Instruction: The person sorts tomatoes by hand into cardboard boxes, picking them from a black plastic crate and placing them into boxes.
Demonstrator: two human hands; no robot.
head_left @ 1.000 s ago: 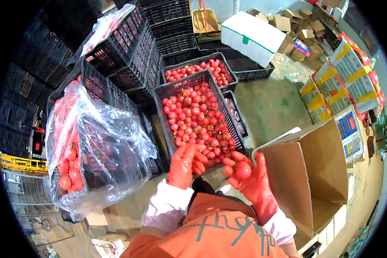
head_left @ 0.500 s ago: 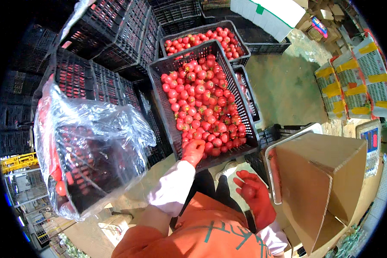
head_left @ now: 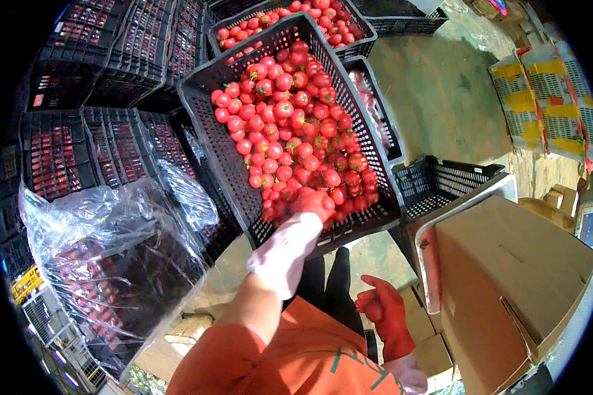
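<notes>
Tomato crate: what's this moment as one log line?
left hand: in black crate, among tomatoes | right hand: outside crate, curled, contents unclear | cardboard box: right of right hand

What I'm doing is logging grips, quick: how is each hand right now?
Left hand: down among the tomatoes; its grip cannot be told.
Right hand: partly curled; whether it holds anything cannot be told.

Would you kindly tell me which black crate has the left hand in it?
The central crate of red tomatoes, directly before the person: the left hand is among them, while neither hand is in the other crates.
</notes>
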